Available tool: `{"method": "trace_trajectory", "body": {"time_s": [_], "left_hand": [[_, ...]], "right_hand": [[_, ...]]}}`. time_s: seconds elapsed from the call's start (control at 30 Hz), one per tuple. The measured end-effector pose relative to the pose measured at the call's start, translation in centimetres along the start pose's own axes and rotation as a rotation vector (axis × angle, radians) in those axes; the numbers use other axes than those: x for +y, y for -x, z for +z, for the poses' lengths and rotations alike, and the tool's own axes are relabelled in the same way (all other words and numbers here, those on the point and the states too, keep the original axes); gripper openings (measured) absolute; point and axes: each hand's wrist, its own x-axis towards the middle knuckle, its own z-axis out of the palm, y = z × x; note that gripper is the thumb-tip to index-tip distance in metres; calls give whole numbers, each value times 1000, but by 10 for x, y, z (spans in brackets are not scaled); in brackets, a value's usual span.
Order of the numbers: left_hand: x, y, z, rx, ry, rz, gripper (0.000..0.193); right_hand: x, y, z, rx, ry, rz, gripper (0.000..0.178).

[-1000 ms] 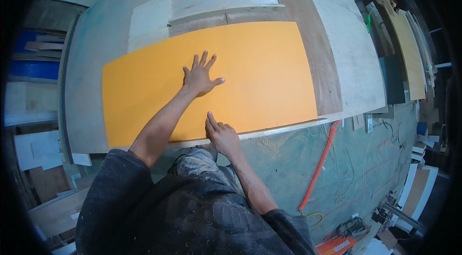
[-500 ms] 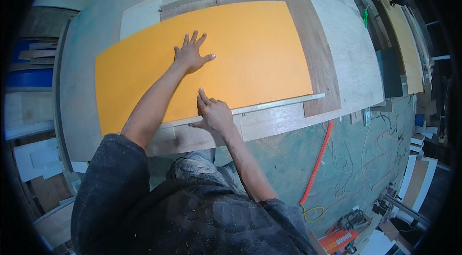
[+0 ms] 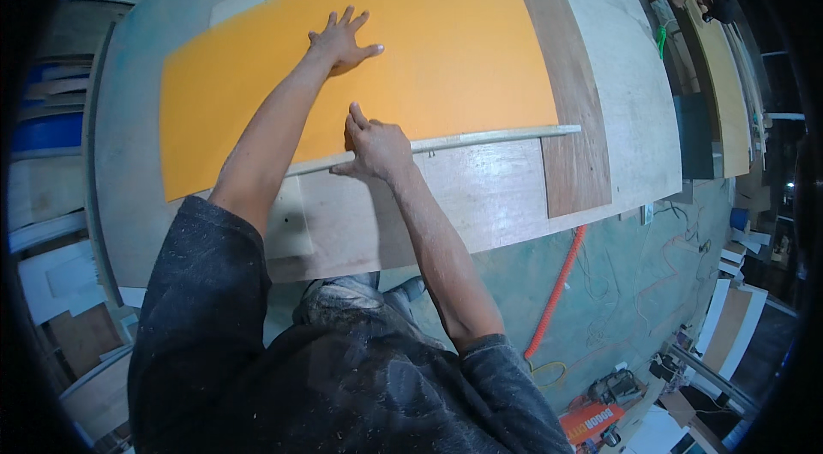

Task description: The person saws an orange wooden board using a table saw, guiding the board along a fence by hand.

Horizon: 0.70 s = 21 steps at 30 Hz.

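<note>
Over a brown board (image 3: 578, 128) lies orange panel (image 3: 454, 51), left hand (image 3: 337, 43) splayed, right hand (image 3: 383, 149) gripping it.

Dk, near-black tee (image 3: 343, 411) fills lwr ctr of frame, loose cut, lots of pale dust specks + a faded greyish patch mid-chest (print or smudge, can't tell). L sleeve (image 3: 206, 291), lwr left, & R sleeve (image 3: 506, 377), lwr right: same dk cloth, wide, ending approx. at elbow, dusty. Trousers (image 3: 339, 301), ctr below mid-frame: mottled grey w/ pale smears. R forearm (image 3: 441, 240) bare, lightly dusted.
</note>
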Motion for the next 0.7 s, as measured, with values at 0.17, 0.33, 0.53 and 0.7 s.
{"method": "trace_trajectory", "body": {"time_s": [0.17,0.33,0.53,0.7], "left_hand": [[-2,0,1,6,-32,-16,104],[-4,5,0,37,1,-13,104],[1,21,-1,71,-35,-26,101],[3,30,-1,65,-33,-43,102]], "right_hand": [[-4,2,-2,-27,20,7,112],[-11,8,-6,1,14,6,92],[-19,21,-7,39,23,8,89],[-26,27,-13,19,-17,19,91]]}}
